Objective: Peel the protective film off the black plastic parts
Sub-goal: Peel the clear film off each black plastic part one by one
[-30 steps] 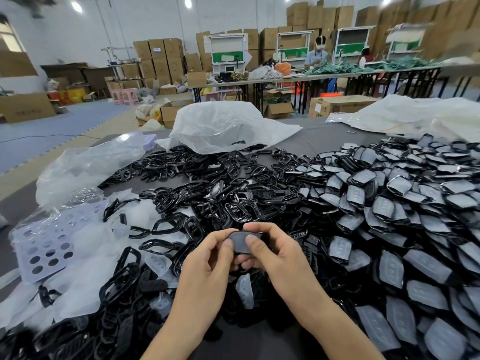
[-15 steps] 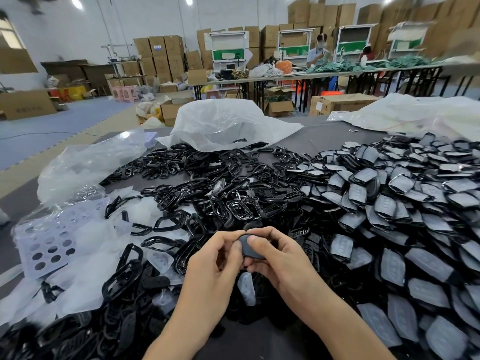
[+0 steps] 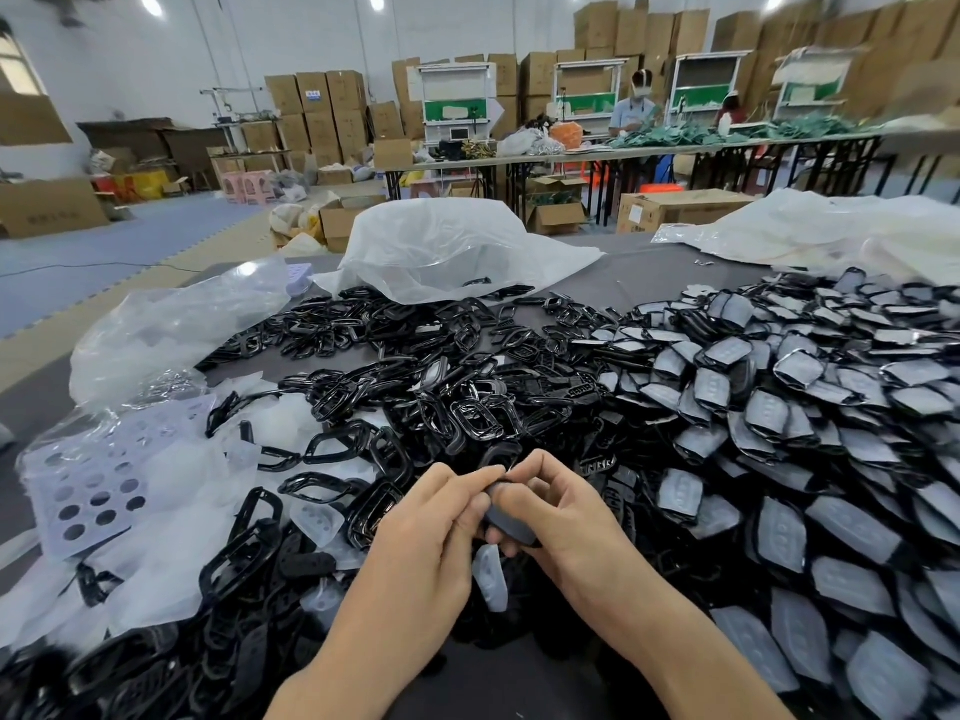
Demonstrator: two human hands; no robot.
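Grey table — left hand & right hand pinch one small black part, matte grey-filmed.

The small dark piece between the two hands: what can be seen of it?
The piece is small, flat and rounded, black plastic with a dull grey skin that looks like film on it. It is tilted, held above the heap of black parts. The right hand grips it from the right; the left hand pinches its upper left edge. Fingers hide part.
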